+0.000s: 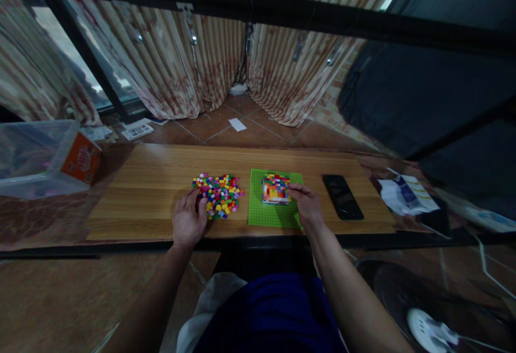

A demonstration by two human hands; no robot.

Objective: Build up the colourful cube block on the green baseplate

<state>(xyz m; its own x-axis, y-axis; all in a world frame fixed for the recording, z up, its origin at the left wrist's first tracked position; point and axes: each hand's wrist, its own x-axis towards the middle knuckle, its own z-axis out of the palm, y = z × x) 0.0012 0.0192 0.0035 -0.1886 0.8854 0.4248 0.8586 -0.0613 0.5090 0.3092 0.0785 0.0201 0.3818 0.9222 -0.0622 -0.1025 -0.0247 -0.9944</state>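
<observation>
A loose pile of small multicoloured toy bricks (pixel 223 194) lies on the wooden table. At its left edge rests my left hand (pixel 188 217), thumb apart from the loosely bent fingers, touching the nearest bricks. Right of the pile is a green studded baseplate (pixel 274 216). On the plate's upper middle stands a block-shaped brick build (pixel 276 189), its top a patchwork of red, orange, yellow, white and purple. My right hand (pixel 307 202) reaches over the plate's right edge, thumb and forefinger pinched at the build's right side. Whatever sits between those fingertips is too small to make out.
A black smartphone (pixel 342 197) lies right of the baseplate on the wooden table (pixel 153 170). Far left stands a clear plastic bin (pixel 40 165) with an orange label. Crumpled packaging (pixel 407 194) is at the right, and a dark metal bar (pixel 258 1) crosses above.
</observation>
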